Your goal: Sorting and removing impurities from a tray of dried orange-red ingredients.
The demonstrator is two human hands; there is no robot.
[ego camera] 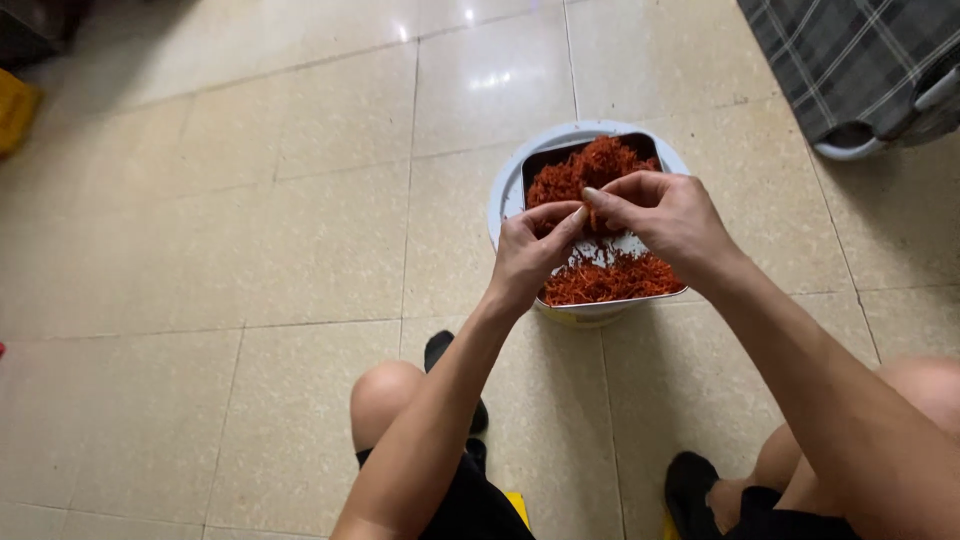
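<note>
Hands met over a tray of red shreds.
The red shreds (600, 280) lay in a metal tray (632, 140) atop a white bucket (505, 190) on the tiled floor (250, 250). Left hand (528, 258) and right hand (665, 215) met fingertip to fingertip above it, each grip narrowed to a pinch; anything held was too small to tell.

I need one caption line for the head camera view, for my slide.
Both hands, left hand and right hand, pinch red shreds over a metal tray.

Both hands' fingers (578, 215) pinched together, touching
</note>
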